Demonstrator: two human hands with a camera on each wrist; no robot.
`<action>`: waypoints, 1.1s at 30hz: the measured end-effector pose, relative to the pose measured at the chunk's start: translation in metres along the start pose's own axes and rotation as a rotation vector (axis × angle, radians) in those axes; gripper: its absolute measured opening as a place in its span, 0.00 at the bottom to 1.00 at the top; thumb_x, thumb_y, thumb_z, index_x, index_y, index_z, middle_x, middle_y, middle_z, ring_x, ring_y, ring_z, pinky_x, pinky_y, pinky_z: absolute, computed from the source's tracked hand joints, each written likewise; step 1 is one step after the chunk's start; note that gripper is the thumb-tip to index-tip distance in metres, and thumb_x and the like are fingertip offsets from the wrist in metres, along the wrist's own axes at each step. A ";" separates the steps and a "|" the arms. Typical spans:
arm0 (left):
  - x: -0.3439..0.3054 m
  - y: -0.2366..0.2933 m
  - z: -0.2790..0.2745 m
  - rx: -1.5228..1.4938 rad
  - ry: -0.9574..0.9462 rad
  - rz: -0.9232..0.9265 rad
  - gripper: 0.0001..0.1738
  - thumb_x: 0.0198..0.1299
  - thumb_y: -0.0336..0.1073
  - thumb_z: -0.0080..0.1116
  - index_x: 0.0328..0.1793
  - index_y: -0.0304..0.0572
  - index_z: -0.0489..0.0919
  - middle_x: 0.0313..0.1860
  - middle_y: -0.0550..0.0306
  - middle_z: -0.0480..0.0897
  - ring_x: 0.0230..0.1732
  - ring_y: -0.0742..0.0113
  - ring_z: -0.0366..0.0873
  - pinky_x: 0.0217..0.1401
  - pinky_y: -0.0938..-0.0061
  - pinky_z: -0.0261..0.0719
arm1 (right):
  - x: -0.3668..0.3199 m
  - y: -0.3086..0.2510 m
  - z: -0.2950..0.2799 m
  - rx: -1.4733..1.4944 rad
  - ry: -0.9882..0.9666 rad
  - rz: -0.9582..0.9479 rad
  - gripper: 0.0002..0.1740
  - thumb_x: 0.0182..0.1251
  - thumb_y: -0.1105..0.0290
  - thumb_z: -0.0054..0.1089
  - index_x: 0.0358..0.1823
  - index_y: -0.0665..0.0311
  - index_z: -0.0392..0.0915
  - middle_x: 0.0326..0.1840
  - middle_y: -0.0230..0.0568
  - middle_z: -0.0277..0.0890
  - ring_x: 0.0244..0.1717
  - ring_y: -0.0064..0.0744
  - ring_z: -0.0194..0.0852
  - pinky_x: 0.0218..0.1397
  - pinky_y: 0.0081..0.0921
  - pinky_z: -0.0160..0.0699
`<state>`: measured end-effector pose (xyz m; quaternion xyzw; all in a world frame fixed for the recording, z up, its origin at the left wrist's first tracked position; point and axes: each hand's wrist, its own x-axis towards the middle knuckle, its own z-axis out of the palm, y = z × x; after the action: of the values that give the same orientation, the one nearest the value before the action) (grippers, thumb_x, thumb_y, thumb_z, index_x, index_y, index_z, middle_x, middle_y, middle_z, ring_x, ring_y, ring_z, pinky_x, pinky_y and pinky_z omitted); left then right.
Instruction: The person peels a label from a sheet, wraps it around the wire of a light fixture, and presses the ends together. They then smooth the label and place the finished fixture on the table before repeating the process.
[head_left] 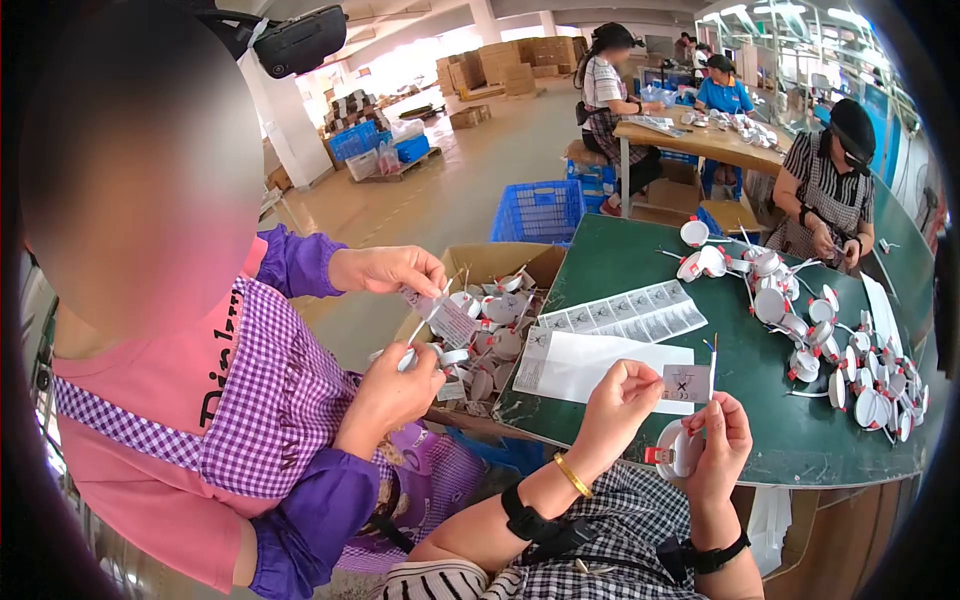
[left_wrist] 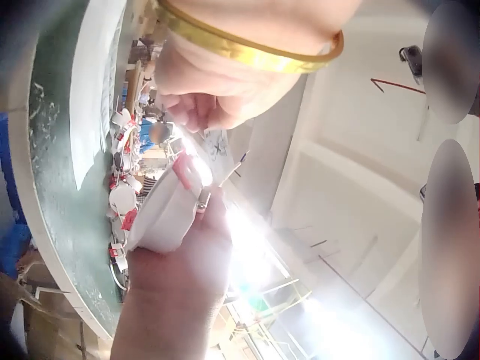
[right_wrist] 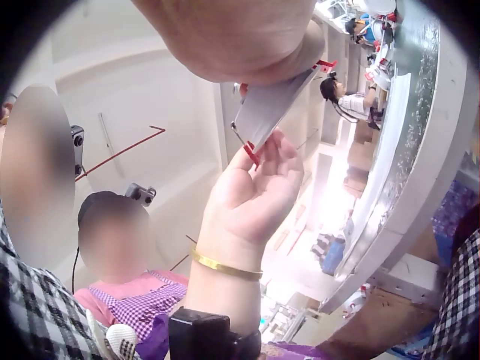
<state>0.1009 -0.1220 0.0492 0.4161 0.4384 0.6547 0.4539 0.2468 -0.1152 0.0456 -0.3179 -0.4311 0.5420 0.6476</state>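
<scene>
My left hand (head_left: 618,405), with a gold bangle on its wrist, pinches the edge of a small grey printed label (head_left: 687,383) between thumb and fingertips. A round white downlight (head_left: 680,450) with red-tipped spring clips is gripped in my right hand (head_left: 722,440), just below the label. Its white cable (head_left: 712,372) stands up behind the label and ends in bare coloured wires. In the left wrist view, the downlight (left_wrist: 166,214) lies in the right hand's palm. The right wrist view shows the left hand (right_wrist: 251,195) close under the downlight's clip.
Label sheets (head_left: 630,312) and a white backing sheet (head_left: 600,366) lie on the green table (head_left: 620,250). Many downlights (head_left: 800,320) are heaped at its right. On my left, a person (head_left: 300,400) handles another label beside a carton (head_left: 560,265) of downlights. Other people work beyond.
</scene>
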 end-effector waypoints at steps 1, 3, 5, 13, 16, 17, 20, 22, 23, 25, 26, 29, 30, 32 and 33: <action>-0.003 -0.001 -0.005 -0.022 -0.002 0.031 0.10 0.63 0.28 0.58 0.48 0.38 0.71 0.45 0.56 0.79 0.45 0.75 0.77 0.51 0.80 0.75 | 0.000 0.000 -0.002 0.000 -0.002 0.003 0.08 0.72 0.72 0.52 0.44 0.71 0.74 0.26 0.33 0.73 0.28 0.19 0.71 0.35 0.15 0.70; -0.009 0.003 -0.020 -0.013 0.035 0.054 0.14 0.65 0.29 0.54 0.57 0.39 0.71 0.47 0.56 0.80 0.49 0.72 0.77 0.55 0.78 0.73 | 0.003 -0.003 -0.006 -0.017 0.015 -0.018 0.08 0.72 0.72 0.52 0.44 0.71 0.74 0.26 0.33 0.73 0.28 0.18 0.70 0.36 0.16 0.72; -0.016 0.008 -0.037 0.040 0.106 0.100 0.20 0.66 0.29 0.53 0.63 0.41 0.67 0.49 0.56 0.79 0.53 0.73 0.75 0.56 0.76 0.72 | 0.005 -0.003 -0.010 -0.017 0.014 -0.023 0.08 0.72 0.72 0.52 0.44 0.71 0.74 0.26 0.32 0.73 0.28 0.18 0.70 0.37 0.17 0.72; -0.020 0.014 -0.055 -0.016 0.213 0.117 0.26 0.66 0.32 0.54 0.68 0.44 0.61 0.51 0.55 0.78 0.53 0.71 0.73 0.57 0.73 0.71 | 0.005 0.006 -0.010 0.008 0.008 0.026 0.08 0.72 0.72 0.51 0.44 0.70 0.74 0.26 0.33 0.72 0.28 0.19 0.70 0.36 0.17 0.72; -0.019 0.015 -0.060 -0.017 0.252 0.138 0.28 0.66 0.31 0.55 0.70 0.45 0.59 0.51 0.55 0.78 0.52 0.72 0.73 0.56 0.73 0.72 | 0.006 0.005 -0.011 -0.019 0.027 0.039 0.08 0.72 0.72 0.51 0.44 0.70 0.73 0.25 0.33 0.72 0.27 0.19 0.71 0.35 0.17 0.71; -0.018 0.015 -0.062 -0.015 0.279 0.150 0.30 0.65 0.30 0.55 0.72 0.45 0.58 0.50 0.55 0.78 0.51 0.72 0.74 0.55 0.73 0.73 | 0.005 0.004 -0.010 -0.015 0.037 0.041 0.08 0.72 0.72 0.51 0.44 0.70 0.73 0.25 0.33 0.72 0.27 0.19 0.71 0.34 0.16 0.70; -0.018 0.019 -0.072 0.027 0.339 0.211 0.34 0.65 0.28 0.54 0.75 0.46 0.54 0.46 0.57 0.77 0.47 0.74 0.74 0.53 0.74 0.74 | 0.005 0.005 -0.010 -0.021 0.031 0.031 0.08 0.72 0.72 0.51 0.43 0.70 0.74 0.25 0.33 0.72 0.27 0.19 0.71 0.34 0.16 0.70; -0.016 0.022 -0.080 0.046 0.351 0.260 0.36 0.65 0.26 0.52 0.76 0.46 0.52 0.43 0.59 0.76 0.43 0.76 0.74 0.50 0.77 0.75 | 0.005 0.009 -0.011 -0.006 0.029 0.040 0.08 0.72 0.72 0.51 0.43 0.70 0.74 0.25 0.33 0.72 0.27 0.19 0.70 0.34 0.16 0.70; -0.018 0.024 -0.083 0.107 0.345 0.302 0.36 0.65 0.25 0.52 0.77 0.46 0.52 0.43 0.60 0.76 0.41 0.76 0.74 0.48 0.78 0.75 | 0.005 0.011 -0.012 -0.009 0.030 0.057 0.08 0.72 0.72 0.52 0.43 0.70 0.74 0.25 0.33 0.72 0.27 0.19 0.70 0.34 0.16 0.70; -0.019 0.029 -0.083 0.221 0.348 0.369 0.39 0.64 0.24 0.52 0.78 0.45 0.48 0.43 0.60 0.76 0.39 0.78 0.73 0.45 0.82 0.74 | 0.008 0.014 -0.010 -0.001 0.017 0.052 0.08 0.71 0.72 0.52 0.43 0.70 0.74 0.24 0.33 0.72 0.27 0.19 0.70 0.34 0.16 0.70; -0.021 0.033 -0.081 0.220 0.352 0.363 0.39 0.64 0.24 0.52 0.78 0.45 0.48 0.43 0.60 0.76 0.39 0.78 0.73 0.45 0.82 0.74 | 0.007 0.015 -0.012 -0.001 0.011 0.052 0.08 0.71 0.72 0.52 0.43 0.70 0.74 0.24 0.33 0.72 0.27 0.19 0.70 0.34 0.16 0.70; -0.028 0.051 -0.081 0.411 0.443 0.546 0.44 0.63 0.23 0.54 0.79 0.45 0.42 0.43 0.58 0.76 0.38 0.79 0.72 0.41 0.86 0.72 | 0.005 0.011 -0.008 -0.037 0.021 0.066 0.08 0.71 0.71 0.52 0.43 0.70 0.74 0.24 0.32 0.72 0.27 0.19 0.70 0.34 0.17 0.70; -0.033 0.058 -0.082 0.411 0.493 0.592 0.45 0.60 0.20 0.54 0.79 0.40 0.41 0.42 0.57 0.76 0.39 0.76 0.73 0.43 0.82 0.74 | 0.005 0.013 -0.008 -0.036 0.015 0.072 0.08 0.71 0.71 0.52 0.43 0.70 0.74 0.24 0.32 0.72 0.27 0.19 0.70 0.34 0.17 0.70; -0.040 0.074 -0.086 0.360 0.571 0.620 0.49 0.59 0.19 0.54 0.79 0.42 0.37 0.41 0.57 0.76 0.39 0.75 0.73 0.43 0.82 0.74 | 0.006 0.015 -0.011 -0.020 0.011 0.053 0.08 0.72 0.71 0.52 0.43 0.70 0.74 0.24 0.32 0.72 0.27 0.18 0.70 0.34 0.16 0.70; -0.043 0.078 -0.091 0.316 0.578 0.622 0.51 0.59 0.19 0.55 0.80 0.45 0.34 0.41 0.58 0.75 0.38 0.75 0.73 0.43 0.83 0.73 | 0.006 0.015 -0.011 -0.023 0.010 0.064 0.08 0.72 0.71 0.51 0.43 0.70 0.74 0.24 0.32 0.72 0.27 0.18 0.70 0.34 0.17 0.70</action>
<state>0.0079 -0.1972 0.0928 0.3922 0.4960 0.7743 0.0254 0.2500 -0.1059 0.0287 -0.3415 -0.4238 0.5557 0.6285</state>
